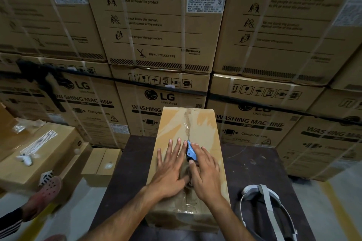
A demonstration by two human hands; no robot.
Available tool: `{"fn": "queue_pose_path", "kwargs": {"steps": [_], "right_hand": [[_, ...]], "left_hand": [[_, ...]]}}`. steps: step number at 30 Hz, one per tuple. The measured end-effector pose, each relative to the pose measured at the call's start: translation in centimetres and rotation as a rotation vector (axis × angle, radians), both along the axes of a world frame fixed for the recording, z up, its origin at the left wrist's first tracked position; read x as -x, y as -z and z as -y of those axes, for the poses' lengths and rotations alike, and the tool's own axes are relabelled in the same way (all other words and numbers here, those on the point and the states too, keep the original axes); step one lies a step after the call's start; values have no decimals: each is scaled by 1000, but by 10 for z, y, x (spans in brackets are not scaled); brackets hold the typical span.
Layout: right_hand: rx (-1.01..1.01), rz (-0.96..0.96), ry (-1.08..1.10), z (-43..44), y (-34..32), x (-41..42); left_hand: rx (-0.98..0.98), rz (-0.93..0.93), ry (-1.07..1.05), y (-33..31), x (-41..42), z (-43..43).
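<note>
I feared a slip on the taped box (203, 129): left hand (170, 164) pressed flat, fingers (177, 147) straight, just beside the blue cutter (190, 151) the right hand (205, 172) gripped.

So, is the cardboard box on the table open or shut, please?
Shut: the cardboard box top lies flat, with tape along its seam beyond the blue cutter.
</note>
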State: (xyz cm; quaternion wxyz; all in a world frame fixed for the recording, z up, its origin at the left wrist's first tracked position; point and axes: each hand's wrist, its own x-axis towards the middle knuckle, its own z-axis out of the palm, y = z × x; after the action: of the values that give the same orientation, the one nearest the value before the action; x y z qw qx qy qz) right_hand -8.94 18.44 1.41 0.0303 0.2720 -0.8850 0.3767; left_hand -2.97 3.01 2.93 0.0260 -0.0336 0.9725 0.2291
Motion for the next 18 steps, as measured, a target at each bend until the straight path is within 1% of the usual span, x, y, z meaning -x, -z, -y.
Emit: {"fn": "queue_pose_path", "kwargs": {"steps": [6,8,11,14,18], "right_hand": [[276,123,97,7,-2,13],[341,193,61,9,1,20],[470,233,15,10,3,25],[611,345,-40,7,0,27],[701,460,-89,1,-4,35]], "left_hand": [[-65,-29,58,-8,5,-11],[-109,-42,55,-8,6,-11],[-192,-78,20,-2,7,-9],[-272,-110,-22,3,10,-4],[-318,-105,-93,7,19,2]]}}
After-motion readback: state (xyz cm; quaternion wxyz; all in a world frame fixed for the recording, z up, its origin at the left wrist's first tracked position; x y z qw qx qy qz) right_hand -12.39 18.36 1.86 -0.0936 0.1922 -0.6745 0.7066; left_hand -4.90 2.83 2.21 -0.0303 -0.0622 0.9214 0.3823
